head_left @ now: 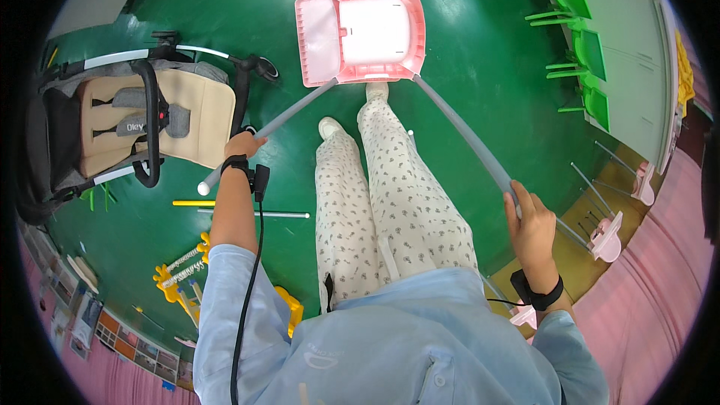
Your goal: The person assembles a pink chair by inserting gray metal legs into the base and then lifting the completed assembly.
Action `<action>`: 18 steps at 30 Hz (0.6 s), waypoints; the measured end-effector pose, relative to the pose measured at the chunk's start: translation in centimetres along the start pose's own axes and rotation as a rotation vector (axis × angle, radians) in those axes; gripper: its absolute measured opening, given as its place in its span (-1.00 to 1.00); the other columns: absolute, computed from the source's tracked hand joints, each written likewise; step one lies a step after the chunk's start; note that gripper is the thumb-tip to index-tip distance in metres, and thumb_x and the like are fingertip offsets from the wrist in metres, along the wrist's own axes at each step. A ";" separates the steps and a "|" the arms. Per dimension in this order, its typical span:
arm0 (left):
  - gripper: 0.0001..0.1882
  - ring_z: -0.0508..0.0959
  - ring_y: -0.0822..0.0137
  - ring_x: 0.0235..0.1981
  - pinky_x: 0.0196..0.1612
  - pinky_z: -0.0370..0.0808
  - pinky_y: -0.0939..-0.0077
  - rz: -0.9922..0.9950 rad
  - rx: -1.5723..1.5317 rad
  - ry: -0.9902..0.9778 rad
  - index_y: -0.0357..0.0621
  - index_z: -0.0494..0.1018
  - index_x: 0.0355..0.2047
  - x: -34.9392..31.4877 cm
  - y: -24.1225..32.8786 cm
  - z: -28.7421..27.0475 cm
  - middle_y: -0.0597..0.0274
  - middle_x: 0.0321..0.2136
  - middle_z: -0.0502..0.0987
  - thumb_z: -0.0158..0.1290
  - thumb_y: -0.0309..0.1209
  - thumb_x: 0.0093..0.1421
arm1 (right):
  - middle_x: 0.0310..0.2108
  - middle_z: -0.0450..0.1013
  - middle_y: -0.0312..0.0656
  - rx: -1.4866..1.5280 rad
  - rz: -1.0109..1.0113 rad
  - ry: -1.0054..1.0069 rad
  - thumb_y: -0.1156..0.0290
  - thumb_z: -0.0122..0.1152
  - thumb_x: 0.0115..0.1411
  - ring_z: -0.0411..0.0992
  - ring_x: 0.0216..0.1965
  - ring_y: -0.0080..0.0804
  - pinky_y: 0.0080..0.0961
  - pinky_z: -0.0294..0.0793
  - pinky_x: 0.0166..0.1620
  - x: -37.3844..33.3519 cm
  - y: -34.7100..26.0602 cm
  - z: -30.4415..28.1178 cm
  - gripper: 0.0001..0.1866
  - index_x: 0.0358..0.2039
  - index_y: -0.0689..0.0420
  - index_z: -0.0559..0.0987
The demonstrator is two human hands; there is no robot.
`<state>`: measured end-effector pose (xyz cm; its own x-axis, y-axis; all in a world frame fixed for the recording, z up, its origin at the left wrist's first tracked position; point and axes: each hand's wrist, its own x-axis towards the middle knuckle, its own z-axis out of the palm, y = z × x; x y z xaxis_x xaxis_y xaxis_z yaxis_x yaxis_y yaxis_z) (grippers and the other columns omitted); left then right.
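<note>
In front of my feet is a pink plastic chair seat (381, 73) with a white panel (375, 30). It looks like a child's high chair turned legs-up, and grey tubular legs splay from its corners. My left hand (244, 146) is closed around the near left leg (296, 109), close to its white-capped end. The fingers of my right hand (531, 217) wrap the near right leg (465, 135). The two far legs run toward the top edge, with neither hand on them.
A stroller (161, 116) stands at left. Yellow (193, 202) and grey (270, 214) rods lie on the green floor, near a yellow toy frame (180, 277). Green chairs (589, 49) line the right side by a white cabinet (626, 52). Pink-and-grey chairs (606, 238) lie at lower right.
</note>
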<state>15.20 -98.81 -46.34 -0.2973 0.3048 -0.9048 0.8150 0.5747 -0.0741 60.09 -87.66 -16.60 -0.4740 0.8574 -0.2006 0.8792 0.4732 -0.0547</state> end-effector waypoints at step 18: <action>-0.54 0.46 0.13 -0.16 -0.14 0.39 0.22 -0.046 0.034 0.042 -0.03 0.41 -0.21 0.2 0.5 -0.1 0.14 -0.24 0.49 -0.07 0.04 0.06 | -0.78 0.36 -0.03 0.019 0.344 -0.129 0.28 -0.01 0.12 0.38 -0.70 -0.09 -0.34 0.36 -0.60 2.9 -0.6 2.1 -0.74 -0.39 0.21 0.54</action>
<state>15.48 -98.38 -46.56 -0.3549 0.3104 -0.8819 0.8159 0.5633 -0.1301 58.28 -85.88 -19.24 -0.1413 0.9327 -0.3317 0.9875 0.1565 0.0194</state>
